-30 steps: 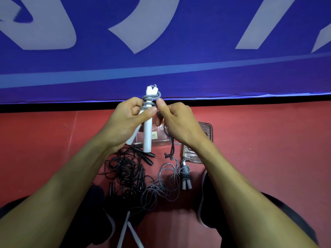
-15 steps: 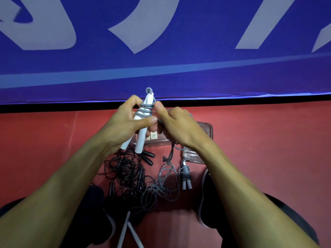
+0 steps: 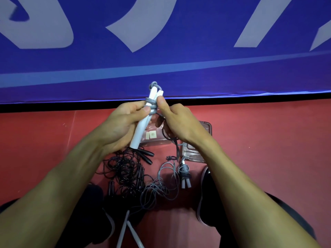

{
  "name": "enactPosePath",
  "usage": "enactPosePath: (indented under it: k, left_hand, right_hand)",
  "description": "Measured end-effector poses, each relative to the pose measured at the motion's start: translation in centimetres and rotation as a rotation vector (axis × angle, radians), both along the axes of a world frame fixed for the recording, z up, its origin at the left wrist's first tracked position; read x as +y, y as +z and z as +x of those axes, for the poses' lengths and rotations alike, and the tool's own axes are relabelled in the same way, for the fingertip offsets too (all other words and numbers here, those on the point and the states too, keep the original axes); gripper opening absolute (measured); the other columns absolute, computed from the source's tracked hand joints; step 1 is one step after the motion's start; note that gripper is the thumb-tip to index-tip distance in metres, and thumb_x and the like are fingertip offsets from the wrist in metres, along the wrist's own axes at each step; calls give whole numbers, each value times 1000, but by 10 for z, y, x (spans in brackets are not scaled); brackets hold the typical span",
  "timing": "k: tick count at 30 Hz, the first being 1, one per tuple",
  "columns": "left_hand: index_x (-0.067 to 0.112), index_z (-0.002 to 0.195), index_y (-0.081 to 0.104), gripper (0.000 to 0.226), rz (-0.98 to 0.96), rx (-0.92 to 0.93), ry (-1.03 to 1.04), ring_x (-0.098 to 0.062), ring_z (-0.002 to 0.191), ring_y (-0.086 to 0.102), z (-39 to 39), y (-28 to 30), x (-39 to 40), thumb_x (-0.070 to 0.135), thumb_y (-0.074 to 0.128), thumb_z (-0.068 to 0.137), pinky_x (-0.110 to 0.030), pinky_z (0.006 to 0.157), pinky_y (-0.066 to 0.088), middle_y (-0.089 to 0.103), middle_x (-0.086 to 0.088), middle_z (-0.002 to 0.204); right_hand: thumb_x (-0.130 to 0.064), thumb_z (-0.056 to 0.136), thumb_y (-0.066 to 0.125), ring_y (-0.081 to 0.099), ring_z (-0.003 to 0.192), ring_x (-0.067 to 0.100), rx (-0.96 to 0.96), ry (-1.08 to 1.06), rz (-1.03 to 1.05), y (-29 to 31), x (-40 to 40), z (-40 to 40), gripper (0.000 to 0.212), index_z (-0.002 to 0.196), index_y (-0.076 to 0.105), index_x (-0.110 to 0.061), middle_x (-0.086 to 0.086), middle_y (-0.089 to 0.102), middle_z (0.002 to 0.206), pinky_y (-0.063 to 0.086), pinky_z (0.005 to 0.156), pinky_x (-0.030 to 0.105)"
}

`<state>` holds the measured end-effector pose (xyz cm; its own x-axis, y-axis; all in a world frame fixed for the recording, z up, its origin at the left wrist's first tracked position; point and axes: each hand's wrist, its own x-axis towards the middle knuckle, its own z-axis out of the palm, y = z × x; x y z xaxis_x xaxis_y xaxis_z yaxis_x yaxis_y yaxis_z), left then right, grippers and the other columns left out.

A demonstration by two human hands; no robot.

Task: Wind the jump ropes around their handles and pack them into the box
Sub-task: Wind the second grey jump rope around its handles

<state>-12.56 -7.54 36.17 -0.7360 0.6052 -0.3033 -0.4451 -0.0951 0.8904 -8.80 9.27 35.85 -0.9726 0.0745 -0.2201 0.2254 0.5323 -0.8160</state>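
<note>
Red flooring (image 3: pixel 268 158) meets a blue banner (image 3: pixel 179 68) with pale lettering. Above it, the left hand (image 3: pixel 121 127) grips a pair of white plastic jump-rope handles (image 3: pixel 141 129) (tilted, tips up), while the right hand (image 3: pixel 179 126) pinches the grey cord (image 3: pixel 152 104) coiled round them. Below lie a clear plastic box (image 3: pixel 206 127), a tangled black rope (image 3: pixel 125 169) and a wound grey bundle (image 3: pixel 184 173).

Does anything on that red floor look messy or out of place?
Yes: the black jump rope and a loose grey rope lie in tangled heaps near the person's shoes, overlapping each other. Only one grey rope bundle lies neatly wound beside the clear box. Nothing looks broken.
</note>
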Motion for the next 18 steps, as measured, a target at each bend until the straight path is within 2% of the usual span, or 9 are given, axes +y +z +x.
enactPosePath:
  k: [2,4,7,10,13,15,18]
  left_hand:
    - [8,111,69,24,-68,78,56,-12,89,66,-3,-5,-1,13,67,88,-23,81,55,69,-9,100]
    - [11,104,71,19,-224,235,96,-8,83,67,-3,-7,-1,7,72,85,-21,81,54,72,-5,93]
    - [9,104,68,31,-366,402,78,-18,85,71,-2,-10,-1,7,85,77,-28,81,59,75,-9,93]
    - [15,119,61,42,-338,420,54,-24,89,73,0,-7,1,12,80,81,-39,84,59,73,-4,95]
    - [19,125,58,38,-277,388,26,-17,87,72,0,-4,2,5,70,92,-34,81,57,71,1,93]
    - [23,127,57,42,-253,372,5,-18,92,71,-1,-4,0,7,72,91,-38,87,57,71,2,97]
    - [30,126,57,45,-280,429,13,-21,98,68,0,-7,-1,16,71,85,-50,99,54,67,-2,101]
  right_hand:
    - [-66,102,26,60,58,12,-24,27,30,-2,1,0,80,64,72,-13,3,63,50,49,69,33]
    - [-66,102,25,60,56,13,-26,48,44,-3,0,1,80,62,70,-14,11,66,57,48,67,32]
    - [-59,105,30,50,47,5,14,53,18,-1,-2,1,74,52,55,-15,2,60,50,38,57,23]
    - [-58,105,29,44,43,6,22,89,-41,1,-6,0,72,54,55,-15,-4,50,46,34,51,21]
    - [-60,105,26,46,41,5,-8,122,-88,2,-6,2,74,57,62,-16,-5,51,44,36,52,21]
    - [-62,104,25,47,42,6,-21,130,-86,0,-4,2,78,63,64,-9,-3,52,46,36,51,19]
    - [-64,104,26,47,46,10,-26,145,-40,0,-4,2,81,68,64,-1,1,53,53,38,55,27]
